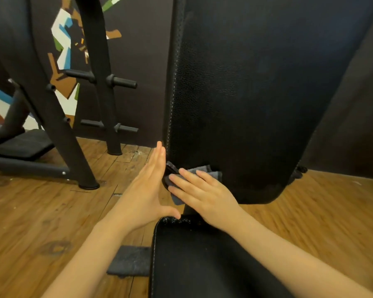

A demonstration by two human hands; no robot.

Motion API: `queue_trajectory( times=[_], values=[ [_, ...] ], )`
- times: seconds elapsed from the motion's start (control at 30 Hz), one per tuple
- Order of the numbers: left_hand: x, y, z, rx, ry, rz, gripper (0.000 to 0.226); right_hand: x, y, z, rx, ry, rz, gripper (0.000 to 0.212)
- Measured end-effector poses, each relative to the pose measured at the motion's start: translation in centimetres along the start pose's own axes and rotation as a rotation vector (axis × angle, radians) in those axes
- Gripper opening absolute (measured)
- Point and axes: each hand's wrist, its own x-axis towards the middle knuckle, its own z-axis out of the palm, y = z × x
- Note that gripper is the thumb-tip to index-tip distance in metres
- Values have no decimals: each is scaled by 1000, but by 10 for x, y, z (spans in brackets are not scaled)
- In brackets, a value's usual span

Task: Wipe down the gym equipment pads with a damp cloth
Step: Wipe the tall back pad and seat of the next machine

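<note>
At the lower left corner of the back pad (246,93), right hand (205,194) flat on a grey cloth (211,172), fingers (182,182) straight and spread, pressing rather than gripping; cloth bunched between palm and vinyl, one end hanging into the gap above the seat pad (202,259). Left hand (146,186) held edge-on just beside the pad's stitched side, fingers straight and together, holding nothing, thumb near the seat pad's front rim; whether actually touching the side cannot be told. Judged as the corner-and-seam stage of the wipe, with most of the tall pad above yet to be covered or checked. Best done with firm, even palm pressure, long overlapping strokes following the stitching, the cloth refolded to a clean face once soiled, and the loose end kept clear of the hinge gap to avoid snagging. Left hand well placed to steady the pad against the push. Worth wiping the side panel and lower rim too. Beyond, a black rack (101,87) on a wood floor (41,211) and a wall mural (63,39). No brand, label or readable writing in view.
</note>
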Motion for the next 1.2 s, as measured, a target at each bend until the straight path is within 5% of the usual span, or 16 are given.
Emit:
queue_trajectory(
  times=[0.17,0.33,0.5,0.63,0.77,0.93,1.2],
  values=[
    [-2,6,-1,-9,-6,-43,146,-66,31,13,-91,-111,17,62],
    [-2,7,1,-28,30,-35,146,-116,48,2,-86,-213,162,99],
    [-1,5,5,-31,53,-21,147,-58,18,-10,46,66,114,56],
    [-1,3,11,-16,75,-18,146,-23,25,3,-20,55,-32,54],
    [-5,16,19,15,129,-30,139,-90,55,13,-95,-30,-5,45],
    [-13,15,24,176,159,6,137,-165,73,3,-36,-126,211,69],
    [-14,15,43,337,244,47,139,-125,70,-8,92,260,837,50]
  ],
)
